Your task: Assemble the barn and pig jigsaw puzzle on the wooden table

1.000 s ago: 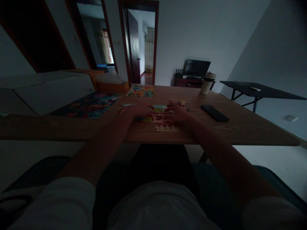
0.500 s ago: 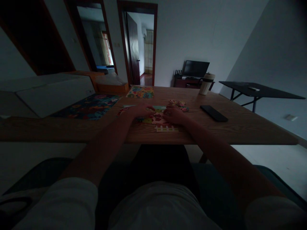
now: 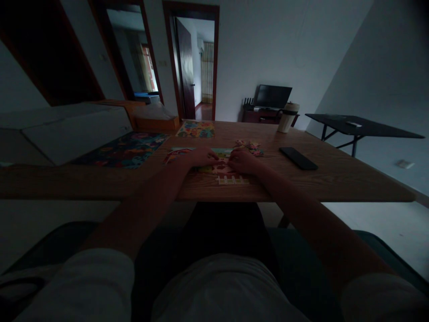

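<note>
On the wooden table before me lies a partly assembled jigsaw puzzle [image 3: 221, 169] with a colourful printed picture. My left hand [image 3: 202, 157] rests over its left and middle part, fingers reaching right and touching its surface. From the right side, my right hand [image 3: 241, 161] bends over the puzzle with its fingers curled together; what they grip, if anything, is hidden. A strip with a white fence [image 3: 233, 180] forms the near edge. Just beyond my right hand sit several loose puzzle pieces [image 3: 248, 144]. The dim light blurs the fingertips.
A black phone [image 3: 298, 158] lies right of the puzzle, with a beige cup [image 3: 288, 118] farther back. Left are a dark patterned sheet [image 3: 124, 150], a large white box [image 3: 73, 129] and an orange box [image 3: 157, 123]. A bright picture sheet [image 3: 196, 129] lies at the far edge.
My left hand has shifted slightly right over the puzzle, uncovering more of its left side. My right hand stays in nearly the same place, its fingers slightly moved.
</note>
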`<state>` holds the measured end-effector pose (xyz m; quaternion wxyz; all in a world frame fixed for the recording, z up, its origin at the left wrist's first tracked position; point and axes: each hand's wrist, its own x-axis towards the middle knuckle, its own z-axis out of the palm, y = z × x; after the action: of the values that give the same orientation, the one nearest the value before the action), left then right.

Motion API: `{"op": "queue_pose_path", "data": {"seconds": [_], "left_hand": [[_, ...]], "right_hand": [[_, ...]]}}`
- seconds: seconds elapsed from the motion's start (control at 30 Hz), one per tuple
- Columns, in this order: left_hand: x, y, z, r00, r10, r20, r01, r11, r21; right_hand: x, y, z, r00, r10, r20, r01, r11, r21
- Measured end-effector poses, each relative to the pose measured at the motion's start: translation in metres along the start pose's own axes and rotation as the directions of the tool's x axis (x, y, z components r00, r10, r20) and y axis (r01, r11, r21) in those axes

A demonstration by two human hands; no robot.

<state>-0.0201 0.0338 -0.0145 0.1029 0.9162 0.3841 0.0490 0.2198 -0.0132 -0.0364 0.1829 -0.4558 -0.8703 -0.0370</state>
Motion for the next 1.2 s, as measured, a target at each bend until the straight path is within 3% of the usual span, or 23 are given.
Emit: {"op": "queue_pose_path", "data": {"seconds": [0.3,0.7,1.2], "left_hand": [[-0.002,0.005,0.000,1.000,-0.006,-0.010,0.006,1.000,0.017],[-0.001,0.009,-0.001,0.999,-0.008,-0.033,0.011,0.996,0.090],[-0.001,0.014,-0.001,0.998,-0.056,-0.013,0.056,0.998,0.033]], "right_hand": [[0.000,-0.002,0.000,0.999,0.034,-0.031,-0.033,0.999,0.030],[0.000,-0.005,-0.001,0.998,0.014,0.055,-0.012,0.999,-0.039],[0.000,-0.009,0.004,0.998,0.048,0.027,-0.046,0.996,-0.082]]}}
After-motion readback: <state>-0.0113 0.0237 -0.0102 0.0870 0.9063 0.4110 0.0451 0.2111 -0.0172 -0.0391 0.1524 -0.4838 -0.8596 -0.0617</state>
